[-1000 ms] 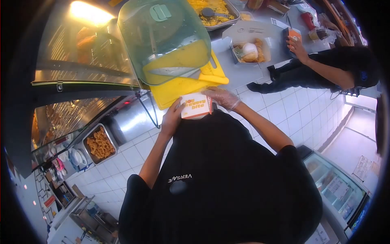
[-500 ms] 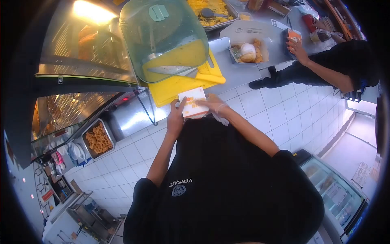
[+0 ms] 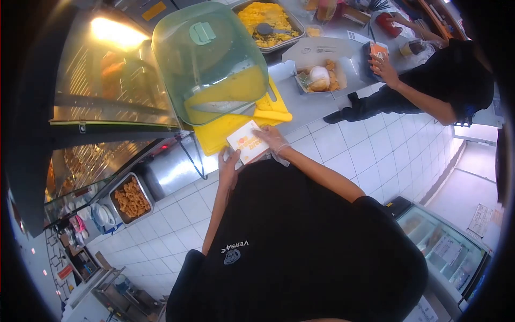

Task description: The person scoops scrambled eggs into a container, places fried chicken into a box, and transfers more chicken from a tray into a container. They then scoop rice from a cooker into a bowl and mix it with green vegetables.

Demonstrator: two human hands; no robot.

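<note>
Close to my chest, a small white food box (image 3: 248, 143) with orange printing is held between both hands. My left hand (image 3: 229, 166) grips its lower left corner, thumb on the printed face. My right hand (image 3: 274, 140), in a clear plastic glove, holds the upper right edge. The box is tilted, its printed side towards me. Just beyond it lies a yellow cutting board (image 3: 212, 140) with a knife (image 3: 222, 107) on it. A greenish see-through cover (image 3: 177, 59) with a handle stands over much of the board and the knife's blade.
A metal tray of fried pieces (image 3: 130, 199) sits at left, beside a lit glass display case (image 3: 107, 80). Behind the board are a tray of yellow food (image 3: 263, 19) with a spoon and an open meal box (image 3: 321, 78). A co-worker's hand (image 3: 383, 70) holds an orange-black box at right.
The white box has turned and tilted in my hands, and both hands have shifted with it. The whole view has also moved slightly. At right, the co-worker's hand stays on the orange-black box.
</note>
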